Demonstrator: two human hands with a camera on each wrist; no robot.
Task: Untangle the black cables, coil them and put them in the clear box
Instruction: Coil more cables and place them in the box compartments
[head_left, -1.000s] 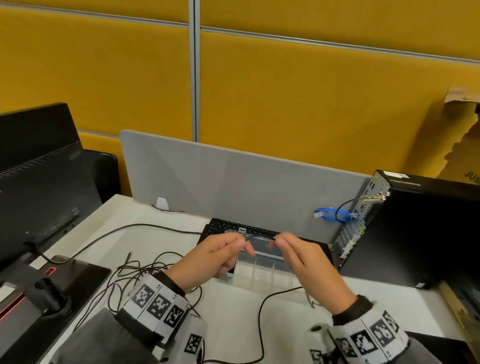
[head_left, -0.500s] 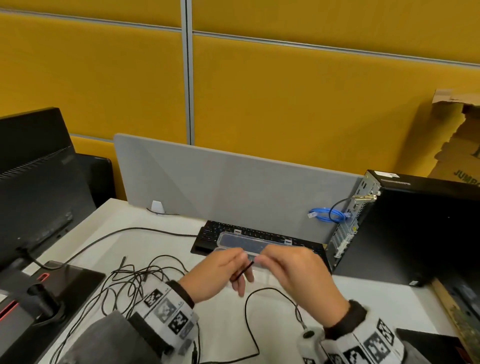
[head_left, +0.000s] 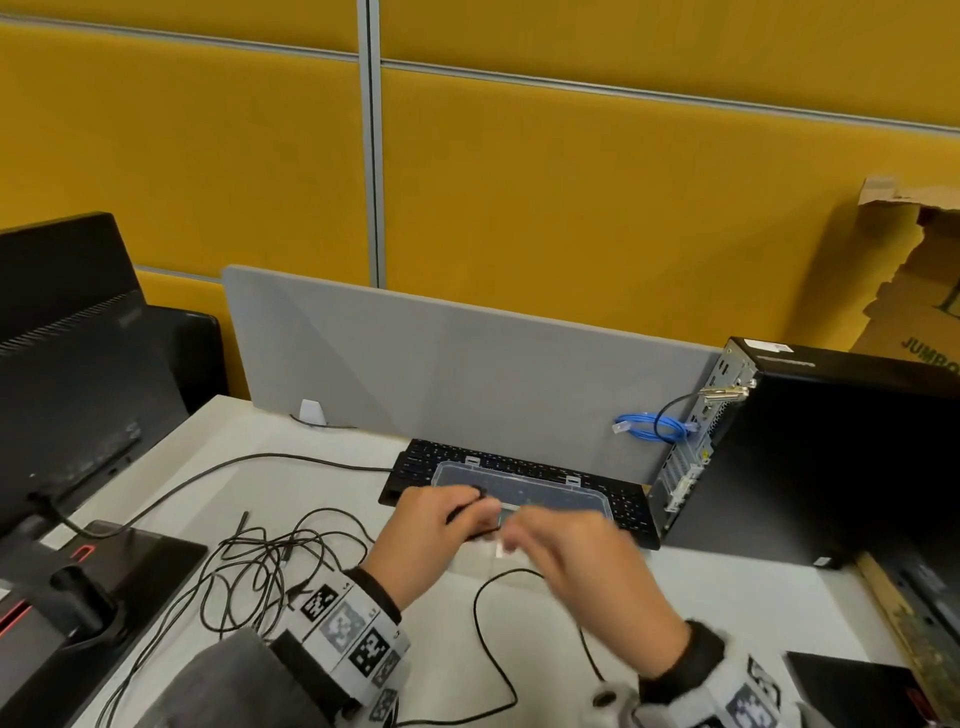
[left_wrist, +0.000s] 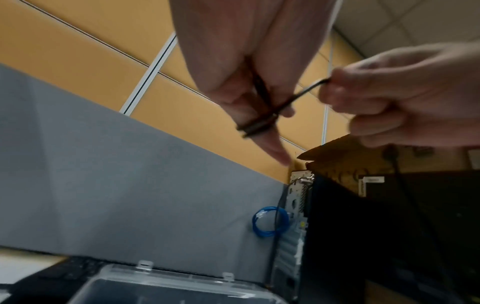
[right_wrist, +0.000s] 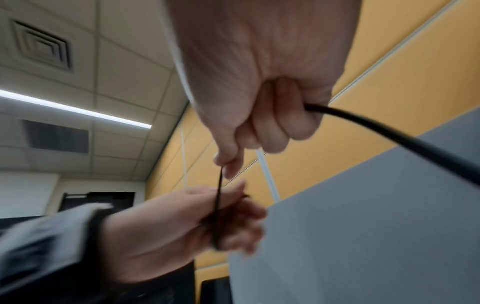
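My left hand (head_left: 467, 512) holds one black cable (head_left: 483, 623) in front of the clear box (head_left: 571, 486). In the left wrist view a few turns of this cable (left_wrist: 257, 125) are wound round the left hand's (left_wrist: 259, 123) fingers. My right hand (head_left: 511, 540), blurred, is just right of the left hand and grips the same cable (right_wrist: 389, 133) in its fist (right_wrist: 228, 164). A short taut stretch runs between the hands. The slack loops down over the desk toward me. A tangle of black cables (head_left: 260, 561) lies on the white desk to the left.
The clear box rests partly on a black keyboard (head_left: 415, 465) against a grey divider (head_left: 467, 374). A black computer tower (head_left: 810, 457) with a blue cable coil (head_left: 649, 426) stands at the right. A monitor and its stand (head_left: 78, 571) are at the left.
The hands have come closer together in front of the box. The right hand has carried the cable round the left hand's fingers, where turns of it now sit.
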